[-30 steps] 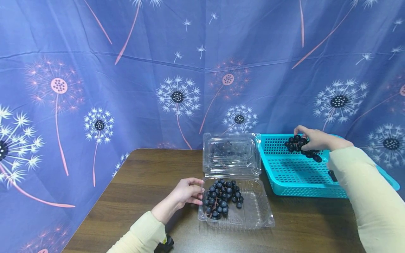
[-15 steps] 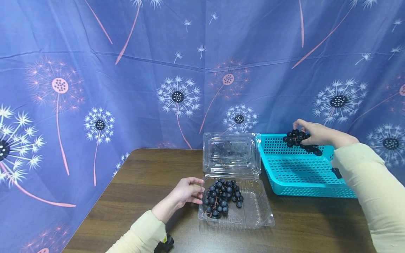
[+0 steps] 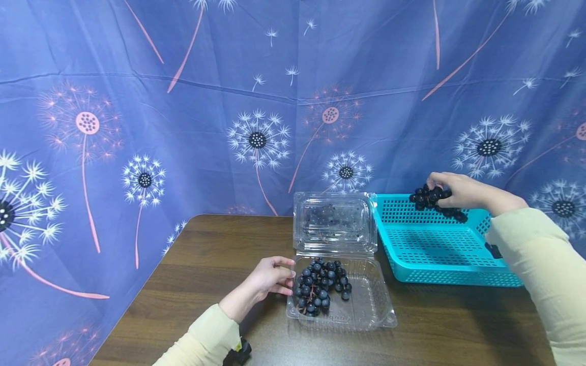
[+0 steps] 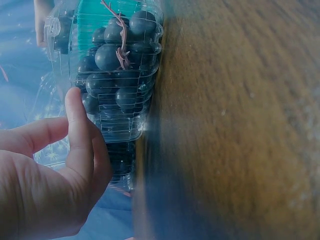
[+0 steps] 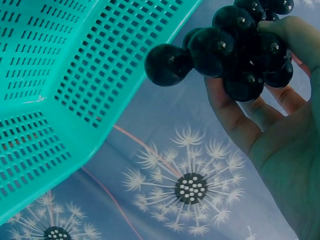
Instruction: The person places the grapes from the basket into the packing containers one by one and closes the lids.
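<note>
The right hand (image 3: 460, 190) grips a small bunch of dark, round grapes (image 3: 432, 199), its fingers curled over the top of the cluster, and holds it in the air above the far rim of the turquoise perforated plastic basket (image 3: 435, 249). The left hand (image 3: 270, 278) rests against the left wall of the clear plastic clamshell punnet (image 3: 366, 305), fingers lightly bent and touching the plastic, gripping nothing. A larger bunch of dark grapes (image 3: 320, 287) lies in the punnet's left half, its hinged lid (image 3: 334, 221) standing open behind. Both containers sit side by side on the dark brown wooden table (image 3: 206, 259).
</note>
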Demonstrator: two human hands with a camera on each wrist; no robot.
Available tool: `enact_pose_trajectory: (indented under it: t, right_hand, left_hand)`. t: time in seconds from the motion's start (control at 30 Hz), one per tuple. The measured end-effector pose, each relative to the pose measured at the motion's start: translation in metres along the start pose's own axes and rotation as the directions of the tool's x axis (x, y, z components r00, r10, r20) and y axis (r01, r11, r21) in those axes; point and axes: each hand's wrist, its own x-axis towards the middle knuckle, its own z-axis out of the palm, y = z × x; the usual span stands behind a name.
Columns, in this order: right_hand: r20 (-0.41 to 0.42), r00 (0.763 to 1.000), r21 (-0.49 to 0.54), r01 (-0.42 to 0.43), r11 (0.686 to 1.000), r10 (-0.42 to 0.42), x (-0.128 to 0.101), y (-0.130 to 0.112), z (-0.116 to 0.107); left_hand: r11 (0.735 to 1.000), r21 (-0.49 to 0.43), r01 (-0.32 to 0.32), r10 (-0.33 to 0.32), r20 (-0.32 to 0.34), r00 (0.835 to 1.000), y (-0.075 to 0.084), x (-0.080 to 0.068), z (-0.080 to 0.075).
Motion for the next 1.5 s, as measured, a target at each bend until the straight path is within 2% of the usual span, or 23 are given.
enact_pose_trajectory:
  t: [0.33,0.8,1.0,1.17,1.5]
  right_hand:
    - [-0.077,0.997,0.024,0.033,0.999,-0.031,-0.002,-0.012,-0.004]
    - [-0.100,0.993,0.020,0.070,0.997,-0.067,-0.007,-0.024,-0.003]
    - [-0.117,0.987,-0.001,0.110,0.994,-0.109,-0.009,-0.029,-0.001]
    - [-0.129,0.979,-0.025,0.154,0.988,-0.156,-0.010,-0.038,0.002]
    - [-0.156,0.968,-0.023,0.195,0.981,-0.196,-0.016,-0.062,0.011]
  left_hand:
    - [1.000,0.001,0.001,-0.001,-0.003,1.000,0.000,-0.001,0.001]
    - [1.000,-0.008,0.003,-0.003,-0.005,1.000,0.001,-0.002,0.002]
    - [1.000,-0.002,0.015,-0.015,-0.004,1.000,0.002,-0.003,0.002]
    - [1.000,-0.001,0.009,-0.009,-0.002,1.000,0.003,-0.003,0.002]
    - [1.000,-0.003,0.003,-0.003,-0.003,1.000,0.004,-0.006,0.003]
